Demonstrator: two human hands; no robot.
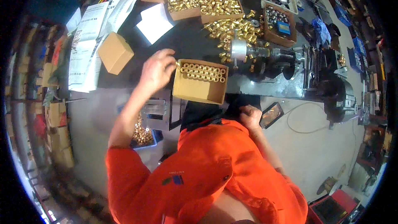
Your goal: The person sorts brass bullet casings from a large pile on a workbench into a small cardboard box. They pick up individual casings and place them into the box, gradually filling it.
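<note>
A small open cardboard box [200, 93] sits at the table's near edge. Brass fittings [206, 74] stand in close rows along its far side, and bare cardboard shows nearer me. My left hand [158, 69] is at the box's left rim with its fingers bent together. A tiny brass-coloured bit shows by its fingertips, too small to tell whether it is gripped. Lower down, my right hand [251, 117] rests curled by my right thigh, its inside hidden. Beyond the box lies a loose heap of brass fittings [232, 31].
Two boxes full of brass fittings [222, 6] stand at the back. A metal fixture with a round head [238, 52] is right of the work box. At left are a closed carton [115, 54] and newspaper [85, 64]. Below the table, a blue bin [154, 137] holds more brass parts.
</note>
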